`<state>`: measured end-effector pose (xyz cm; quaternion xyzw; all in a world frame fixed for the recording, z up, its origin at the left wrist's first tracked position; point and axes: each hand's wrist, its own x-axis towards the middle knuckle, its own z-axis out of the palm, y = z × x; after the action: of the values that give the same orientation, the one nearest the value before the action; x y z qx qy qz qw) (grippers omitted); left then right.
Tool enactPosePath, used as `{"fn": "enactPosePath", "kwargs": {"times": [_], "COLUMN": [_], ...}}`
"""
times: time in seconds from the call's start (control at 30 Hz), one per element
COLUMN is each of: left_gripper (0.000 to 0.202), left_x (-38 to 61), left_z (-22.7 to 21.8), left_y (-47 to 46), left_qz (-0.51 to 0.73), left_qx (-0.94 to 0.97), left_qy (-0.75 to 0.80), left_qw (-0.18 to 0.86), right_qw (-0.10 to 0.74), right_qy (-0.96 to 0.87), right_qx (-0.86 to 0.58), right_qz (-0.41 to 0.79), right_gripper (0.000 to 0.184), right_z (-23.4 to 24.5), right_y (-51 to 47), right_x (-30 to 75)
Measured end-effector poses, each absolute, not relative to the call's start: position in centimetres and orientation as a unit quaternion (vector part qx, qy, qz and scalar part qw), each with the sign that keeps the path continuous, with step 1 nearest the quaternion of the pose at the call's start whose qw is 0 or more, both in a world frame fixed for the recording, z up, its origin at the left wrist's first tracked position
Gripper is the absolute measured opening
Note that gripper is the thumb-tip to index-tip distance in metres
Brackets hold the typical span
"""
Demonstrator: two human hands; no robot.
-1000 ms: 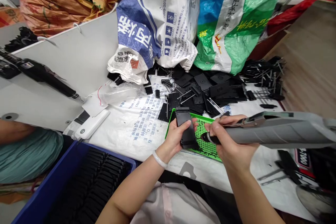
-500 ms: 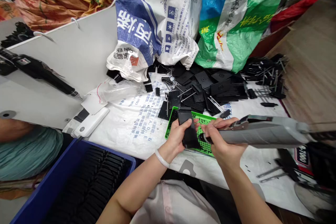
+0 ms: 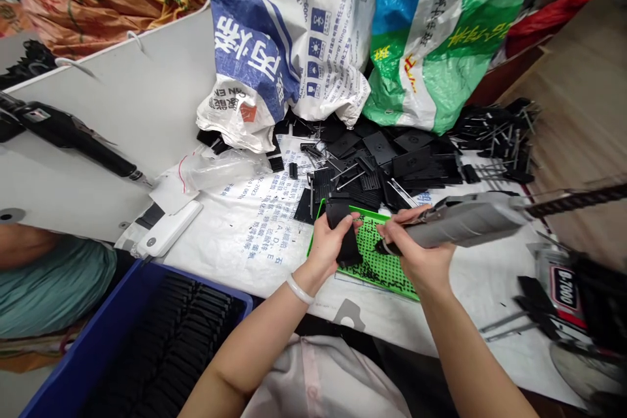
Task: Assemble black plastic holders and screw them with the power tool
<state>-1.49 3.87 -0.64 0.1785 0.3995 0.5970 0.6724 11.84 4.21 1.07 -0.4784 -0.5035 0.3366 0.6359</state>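
Observation:
My left hand is shut on a flat black plastic part, which stands upright over the edge of a green perforated board. My right hand grips a grey tool that looks like a glue gun. Its dark tip points at the black part, close to it, and I cannot see them touching. The part's far face is hidden from me. A heap of black plastic plates and pins lies just beyond the board.
A blue crate packed with black parts sits at lower left, next to a co-worker's teal sleeve. A black electric tool lies on the white table. Printed woven sacks stand behind the heap.
The grey tool has swung in and looks shorter in view. Both hands have risen slightly, with the black part still held, and the view has shifted a little.

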Motion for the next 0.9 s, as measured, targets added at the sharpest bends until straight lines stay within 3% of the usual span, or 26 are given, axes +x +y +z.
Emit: {"fn": "enactPosePath", "kwargs": {"times": [0.23,0.5,0.77,0.9], "left_gripper": [0.053,0.057,0.054,0.058], "left_x": [-2.1,-2.3,-2.0,-1.8], "left_z": [-1.2,-1.9,1.3,1.2], "left_y": [4.5,4.6,3.3,3.6], "left_qz": [0.597,0.593,0.420,0.444], "left_qx": [0.113,0.100,0.231,0.262], "left_qy": [0.385,0.374,0.404,0.446], "left_qw": [0.695,0.706,0.779,0.732], "right_qw": [0.624,0.636,0.720,0.709], "right_qy": [-0.504,-0.488,-0.429,-0.448], "right_qx": [-0.532,-0.531,-0.437,-0.436], "right_qz": [0.272,0.275,0.327,0.327], "right_gripper": [0.019,0.020,0.026,0.026], "right_z": [-1.5,-1.6,3.7,4.3], "right_y": [4.5,4.7,4.0,3.7], "right_x": [11.4,10.9,10.5,10.4]}}
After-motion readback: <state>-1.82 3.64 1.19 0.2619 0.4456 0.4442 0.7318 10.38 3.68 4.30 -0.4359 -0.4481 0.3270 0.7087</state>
